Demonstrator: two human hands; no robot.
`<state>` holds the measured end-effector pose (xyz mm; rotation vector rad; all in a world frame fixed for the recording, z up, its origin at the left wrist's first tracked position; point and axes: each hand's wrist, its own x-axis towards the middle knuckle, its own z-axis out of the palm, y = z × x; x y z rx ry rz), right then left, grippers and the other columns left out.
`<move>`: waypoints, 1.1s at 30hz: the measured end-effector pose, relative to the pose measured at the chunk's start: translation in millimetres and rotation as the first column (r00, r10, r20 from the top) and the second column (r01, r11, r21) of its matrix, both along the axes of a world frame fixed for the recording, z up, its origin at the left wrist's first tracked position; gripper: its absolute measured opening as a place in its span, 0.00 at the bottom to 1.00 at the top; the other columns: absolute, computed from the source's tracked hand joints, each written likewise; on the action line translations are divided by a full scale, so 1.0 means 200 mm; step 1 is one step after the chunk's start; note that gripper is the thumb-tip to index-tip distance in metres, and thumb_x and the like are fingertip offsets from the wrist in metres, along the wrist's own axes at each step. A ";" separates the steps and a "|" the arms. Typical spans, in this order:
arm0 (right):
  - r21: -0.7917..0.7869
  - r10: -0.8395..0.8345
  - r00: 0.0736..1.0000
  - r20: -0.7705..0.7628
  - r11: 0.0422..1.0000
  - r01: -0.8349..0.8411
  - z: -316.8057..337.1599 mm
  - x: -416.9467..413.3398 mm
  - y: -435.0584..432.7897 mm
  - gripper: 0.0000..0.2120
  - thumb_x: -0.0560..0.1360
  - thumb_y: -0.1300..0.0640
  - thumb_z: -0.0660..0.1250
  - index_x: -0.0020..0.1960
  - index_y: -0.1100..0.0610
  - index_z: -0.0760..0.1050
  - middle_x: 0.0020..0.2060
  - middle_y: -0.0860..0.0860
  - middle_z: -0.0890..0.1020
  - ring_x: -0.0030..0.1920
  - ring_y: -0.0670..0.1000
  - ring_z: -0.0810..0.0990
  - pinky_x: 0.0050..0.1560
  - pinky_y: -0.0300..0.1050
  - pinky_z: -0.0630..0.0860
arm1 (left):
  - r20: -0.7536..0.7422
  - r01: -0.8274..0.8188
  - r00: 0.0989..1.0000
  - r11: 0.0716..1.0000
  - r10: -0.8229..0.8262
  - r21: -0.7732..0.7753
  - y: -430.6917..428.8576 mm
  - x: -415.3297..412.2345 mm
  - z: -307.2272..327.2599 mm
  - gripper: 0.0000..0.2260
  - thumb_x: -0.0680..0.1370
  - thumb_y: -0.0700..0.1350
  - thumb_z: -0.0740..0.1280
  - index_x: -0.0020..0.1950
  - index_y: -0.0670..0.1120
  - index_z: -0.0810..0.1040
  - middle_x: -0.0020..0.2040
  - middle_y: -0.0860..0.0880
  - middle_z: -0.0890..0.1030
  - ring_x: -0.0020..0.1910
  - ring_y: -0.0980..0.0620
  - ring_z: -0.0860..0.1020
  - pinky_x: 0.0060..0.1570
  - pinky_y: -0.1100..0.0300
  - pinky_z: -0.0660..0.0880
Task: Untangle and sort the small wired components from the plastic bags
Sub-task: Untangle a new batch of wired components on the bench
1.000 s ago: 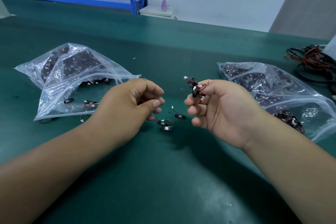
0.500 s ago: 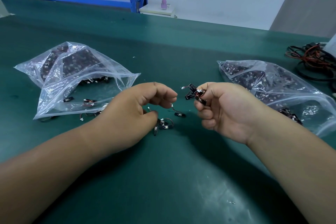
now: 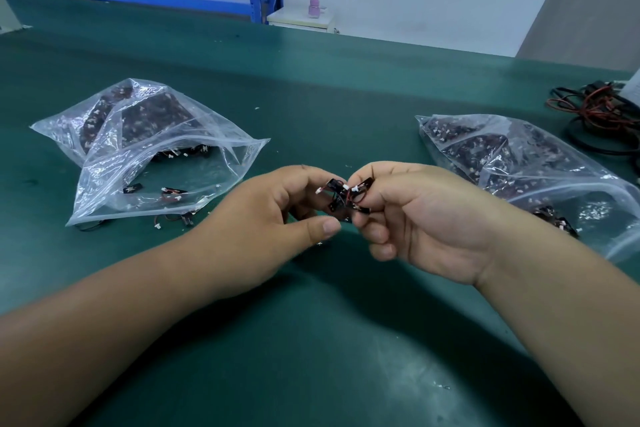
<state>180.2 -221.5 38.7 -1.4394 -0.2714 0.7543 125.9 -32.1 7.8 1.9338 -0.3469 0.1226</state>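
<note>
Both hands pinch one tangled clump of wired components at frame centre, left hand and right hand; best to tease one lead free slowly, never yank.

At frame centre, the left hand and right hand hide part of the tangled cluster; its wires are too small to separate. The right bag runs off the right edge.

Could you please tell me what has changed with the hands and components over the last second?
The left hand moved right and took hold of the tangled clump of components that the right hand keeps pinching. Both plastic bags stayed put.
</note>
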 end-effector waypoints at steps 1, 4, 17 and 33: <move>-0.006 0.012 1.000 -0.007 1.000 -0.012 0.00 0.00 0.00 0.12 0.75 0.69 0.59 0.41 0.55 0.76 0.30 0.55 0.76 0.25 0.49 0.69 0.25 0.39 0.67 | -0.010 -0.009 1.000 0.999 0.008 -0.040 0.00 0.00 0.00 0.11 0.75 0.41 0.72 0.56 0.51 0.80 0.45 0.51 0.84 0.40 0.53 0.81 0.41 0.62 0.77; -0.034 0.000 1.000 -0.017 0.999 -0.001 0.00 0.00 0.00 0.13 0.75 0.68 0.60 0.39 0.54 0.77 0.30 0.55 0.76 0.24 0.48 0.68 0.25 0.38 0.65 | -0.012 -0.067 0.998 0.995 0.066 -0.076 0.01 0.00 -0.01 0.08 0.76 0.36 0.71 0.48 0.49 0.82 0.40 0.50 0.85 0.38 0.56 0.81 0.40 0.66 0.76; -0.215 -0.246 0.936 0.253 0.929 0.302 0.02 0.06 -0.05 0.14 0.70 0.69 0.58 0.34 0.55 0.76 0.24 0.53 0.72 0.22 0.48 0.58 0.24 0.35 0.57 | 0.206 -0.360 0.932 0.818 0.297 0.448 0.05 0.00 0.01 0.06 0.75 0.46 0.70 0.44 0.58 0.80 0.39 0.65 0.80 0.37 0.64 0.76 0.34 0.69 0.68; -0.105 -0.254 0.936 0.242 0.953 0.286 0.03 0.05 -0.05 0.14 0.74 0.68 0.61 0.38 0.53 0.78 0.27 0.53 0.76 0.23 0.49 0.69 0.23 0.40 0.67 | 0.330 -0.321 0.931 0.774 0.153 0.546 0.09 0.02 0.01 0.15 0.80 0.43 0.65 0.65 0.54 0.79 0.54 0.62 0.82 0.55 0.61 0.77 0.59 0.69 0.68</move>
